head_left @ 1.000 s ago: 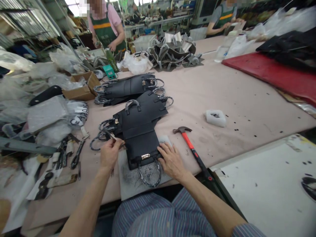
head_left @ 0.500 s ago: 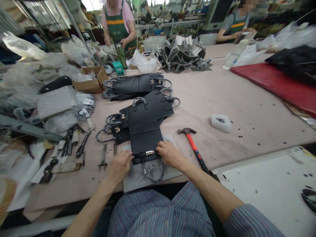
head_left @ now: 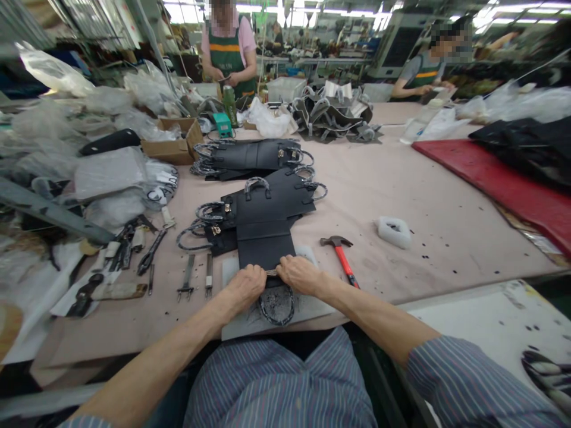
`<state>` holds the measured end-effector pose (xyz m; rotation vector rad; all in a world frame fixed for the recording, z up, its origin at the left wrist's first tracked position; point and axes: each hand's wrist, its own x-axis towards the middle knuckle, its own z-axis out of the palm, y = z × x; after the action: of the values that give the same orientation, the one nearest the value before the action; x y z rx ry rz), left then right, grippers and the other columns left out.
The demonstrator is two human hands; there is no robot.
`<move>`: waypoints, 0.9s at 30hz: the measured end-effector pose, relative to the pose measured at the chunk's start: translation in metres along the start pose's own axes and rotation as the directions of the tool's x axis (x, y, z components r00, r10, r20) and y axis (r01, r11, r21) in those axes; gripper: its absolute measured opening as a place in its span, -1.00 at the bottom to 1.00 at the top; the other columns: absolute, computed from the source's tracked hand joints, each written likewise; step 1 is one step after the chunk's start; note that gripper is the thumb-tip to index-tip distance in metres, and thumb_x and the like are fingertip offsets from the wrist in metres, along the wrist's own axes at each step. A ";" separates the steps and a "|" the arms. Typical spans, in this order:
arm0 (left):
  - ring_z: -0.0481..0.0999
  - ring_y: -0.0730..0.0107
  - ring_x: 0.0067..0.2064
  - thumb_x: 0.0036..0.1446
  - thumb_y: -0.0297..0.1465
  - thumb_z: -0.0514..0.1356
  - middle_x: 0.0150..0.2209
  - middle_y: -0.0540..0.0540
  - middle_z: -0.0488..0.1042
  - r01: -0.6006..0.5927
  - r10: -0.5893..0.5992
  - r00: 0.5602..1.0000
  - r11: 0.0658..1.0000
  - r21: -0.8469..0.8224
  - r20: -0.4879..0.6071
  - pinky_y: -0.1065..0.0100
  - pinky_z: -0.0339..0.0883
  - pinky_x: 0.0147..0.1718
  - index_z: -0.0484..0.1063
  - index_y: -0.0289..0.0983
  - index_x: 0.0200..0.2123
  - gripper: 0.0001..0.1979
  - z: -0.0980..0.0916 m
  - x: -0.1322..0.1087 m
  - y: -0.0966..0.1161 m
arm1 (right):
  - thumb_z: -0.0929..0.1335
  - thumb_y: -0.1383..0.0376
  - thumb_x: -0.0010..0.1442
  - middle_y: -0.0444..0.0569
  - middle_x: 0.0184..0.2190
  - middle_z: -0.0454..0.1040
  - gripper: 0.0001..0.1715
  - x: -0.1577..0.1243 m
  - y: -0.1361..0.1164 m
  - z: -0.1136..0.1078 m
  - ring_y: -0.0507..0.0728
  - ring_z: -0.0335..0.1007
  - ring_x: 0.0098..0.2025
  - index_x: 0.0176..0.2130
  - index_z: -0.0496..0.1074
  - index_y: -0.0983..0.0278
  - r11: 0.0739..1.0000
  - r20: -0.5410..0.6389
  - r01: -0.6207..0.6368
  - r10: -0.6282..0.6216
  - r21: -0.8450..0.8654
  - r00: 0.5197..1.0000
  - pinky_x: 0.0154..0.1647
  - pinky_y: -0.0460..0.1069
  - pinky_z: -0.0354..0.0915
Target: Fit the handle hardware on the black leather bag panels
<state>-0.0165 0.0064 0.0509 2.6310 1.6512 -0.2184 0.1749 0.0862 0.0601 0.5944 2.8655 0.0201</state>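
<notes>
A flat black bag panel [head_left: 266, 245] lies in front of me, its near edge over a pale board [head_left: 241, 327]. My left hand [head_left: 248, 285] and my right hand [head_left: 296, 274] grip that near edge, fingers curled, on either side of a small metal clasp [head_left: 271, 273]. Below them a plastic-wrapped handle [head_left: 277, 315] loops toward me over the board. The fingertips and the strap under them are mostly hidden. More black panels with wrapped handles [head_left: 276, 193] overlap just beyond.
A claw hammer [head_left: 342, 258] lies right of my hands, near a white ring-shaped block [head_left: 394, 232]. Punch tools [head_left: 187, 279] and pliers [head_left: 151, 252] lie left. Another panel stack [head_left: 254, 156] and a cardboard box [head_left: 178, 142] stand farther back. Two co-workers [head_left: 232, 53] are across the table.
My left hand has moved right along the panel's near edge, closer to the clasp. My right hand has shifted slightly left. The clasp is now partly covered, and the view has tilted up a little.
</notes>
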 end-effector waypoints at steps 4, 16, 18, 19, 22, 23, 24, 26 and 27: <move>0.45 0.09 -0.23 0.23 -0.65 0.02 -0.27 -0.27 0.45 0.023 -0.024 0.998 0.999 -0.024 -0.054 0.22 0.32 -0.33 0.44 -0.36 -0.22 -0.78 0.014 -0.010 0.000 | 0.13 0.44 0.40 0.16 -0.22 0.44 -0.73 0.001 -0.008 -0.001 0.23 0.39 -0.23 -0.07 0.36 0.36 1.000 -0.007 -0.006 0.006 -0.027 1.000 -0.30 0.05 0.25; 0.47 0.16 -0.13 0.15 -0.68 0.01 -0.15 -0.21 0.52 -0.171 0.116 0.933 0.976 -0.136 -0.342 0.17 0.47 -0.14 0.50 -0.28 -0.16 -0.64 0.038 -0.030 -0.030 | 0.23 0.44 0.35 0.09 -0.17 0.42 -0.79 -0.013 0.011 0.014 0.17 0.34 -0.19 -0.11 0.43 0.31 0.998 -0.050 -0.013 0.017 0.067 0.999 -0.21 0.03 0.21; 0.48 0.21 -0.12 0.14 -0.69 0.00 -0.13 -0.18 0.53 -0.241 0.157 0.898 0.957 -0.161 -0.411 0.18 0.47 -0.10 0.52 -0.25 -0.15 -0.61 0.044 -0.032 -0.038 | 0.24 0.43 0.36 0.08 -0.16 0.42 -0.80 -0.017 0.016 0.019 0.16 0.31 -0.17 -0.15 0.45 0.30 0.996 -0.057 0.024 -0.019 0.087 0.998 -0.18 0.03 0.20; 0.49 0.22 -0.12 0.14 -0.68 -0.01 -0.14 -0.18 0.54 -0.264 0.169 0.884 0.950 -0.166 -0.436 0.18 0.48 -0.09 0.53 -0.24 -0.15 -0.60 0.046 -0.033 -0.041 | 0.24 0.41 0.38 0.08 -0.15 0.42 -0.79 -0.019 0.018 0.021 0.16 0.30 -0.17 -0.17 0.46 0.29 0.994 -0.062 0.048 -0.042 0.095 0.997 -0.16 0.03 0.20; 0.51 0.24 -0.09 0.13 -0.69 -0.02 -0.12 -0.18 0.56 -0.304 0.187 0.842 0.939 -0.158 -0.507 0.18 0.48 -0.06 0.55 -0.24 -0.14 -0.57 0.052 -0.033 -0.046 | 0.24 0.35 0.41 0.08 -0.12 0.43 -0.76 -0.021 0.021 0.026 0.17 0.26 -0.16 -0.20 0.49 0.27 0.986 -0.082 0.117 -0.108 0.115 0.991 -0.12 0.05 0.21; 0.51 0.24 -0.08 0.13 -0.70 -0.02 -0.10 -0.18 0.57 -0.313 0.190 0.829 0.937 -0.154 -0.527 0.19 0.48 -0.04 0.56 -0.24 -0.14 -0.57 0.053 -0.033 -0.046 | 0.25 0.35 0.41 0.08 -0.10 0.44 -0.76 -0.021 0.023 0.027 0.17 0.25 -0.15 -0.22 0.49 0.27 0.983 -0.090 0.134 -0.124 0.122 0.988 -0.11 0.05 0.21; 0.51 0.24 -0.07 0.13 -0.70 -0.02 -0.09 -0.18 0.57 -0.318 0.189 0.817 0.935 -0.153 -0.544 0.20 0.48 -0.04 0.56 -0.25 -0.14 -0.56 0.054 -0.033 -0.046 | 0.26 0.36 0.39 0.09 -0.08 0.45 -0.77 -0.021 0.024 0.028 0.17 0.25 -0.15 -0.23 0.50 0.27 0.981 -0.099 0.148 -0.136 0.129 0.986 -0.10 0.06 0.22; 0.51 0.24 -0.06 0.13 -0.71 -0.02 -0.08 -0.18 0.59 -0.322 0.180 0.805 0.933 -0.162 -0.565 0.23 0.49 -0.05 0.57 -0.25 -0.16 -0.56 0.054 -0.033 -0.045 | 0.29 0.39 0.35 0.09 -0.06 0.46 -0.81 -0.021 0.026 0.030 0.17 0.25 -0.15 -0.26 0.50 0.28 0.976 -0.118 0.165 -0.149 0.144 0.982 -0.09 0.06 0.24; 0.51 0.25 -0.07 0.13 -0.71 -0.01 -0.09 -0.18 0.59 -0.315 0.166 0.806 0.933 -0.173 -0.568 0.23 0.49 -0.06 0.58 -0.26 -0.16 -0.56 0.054 -0.033 -0.044 | 0.30 0.40 0.34 0.10 -0.04 0.46 -0.82 -0.021 0.027 0.031 0.16 0.25 -0.15 -0.26 0.51 0.28 0.974 -0.128 0.167 -0.149 0.151 0.981 -0.09 0.07 0.26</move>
<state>-0.0760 -0.0088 0.0041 2.8004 1.2850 0.7793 0.2109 0.1019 0.0356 0.4027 3.0394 -0.2113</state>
